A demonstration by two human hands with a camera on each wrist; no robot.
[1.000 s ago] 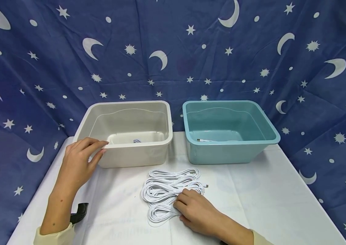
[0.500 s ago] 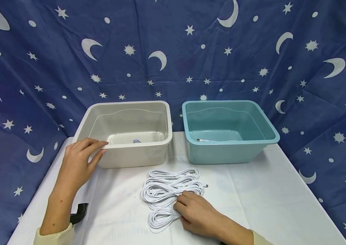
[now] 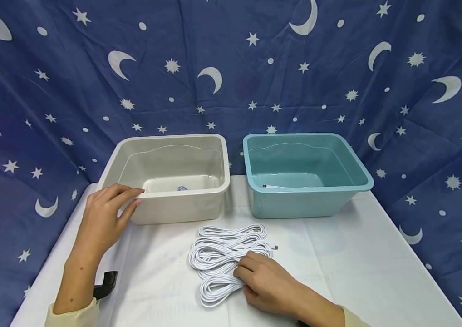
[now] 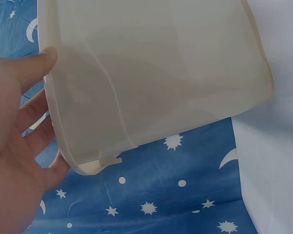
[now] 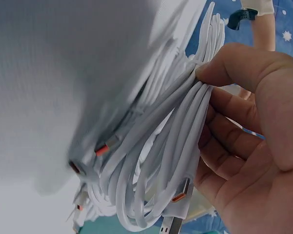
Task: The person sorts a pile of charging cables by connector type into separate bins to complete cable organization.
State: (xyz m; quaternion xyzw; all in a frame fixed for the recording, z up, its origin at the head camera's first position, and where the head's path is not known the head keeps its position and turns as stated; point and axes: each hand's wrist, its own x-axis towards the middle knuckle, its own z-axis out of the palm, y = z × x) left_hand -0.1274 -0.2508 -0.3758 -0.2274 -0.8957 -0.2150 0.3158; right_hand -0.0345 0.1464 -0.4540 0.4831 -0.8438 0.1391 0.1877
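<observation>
Right wrist: smooth, looped cable [image 5: 189, 126]

In the head view, soft, even light makes the white cloth [image 3: 378, 263] the brightest area. Pale glare shines on the floors of the grey bin [image 3: 178, 209] and the teal bin [image 3: 296, 204], with faint shadows left of the first and right of the second. Dull shading marks folds in the curtain [image 3: 247, 81]. The left wrist view is dimmer, the grey bin's side lying in shade. In the right wrist view, a broad, soft-edged shadow darkens the cloth; cables beyond the near bundle [image 5: 161, 141] blur.
</observation>
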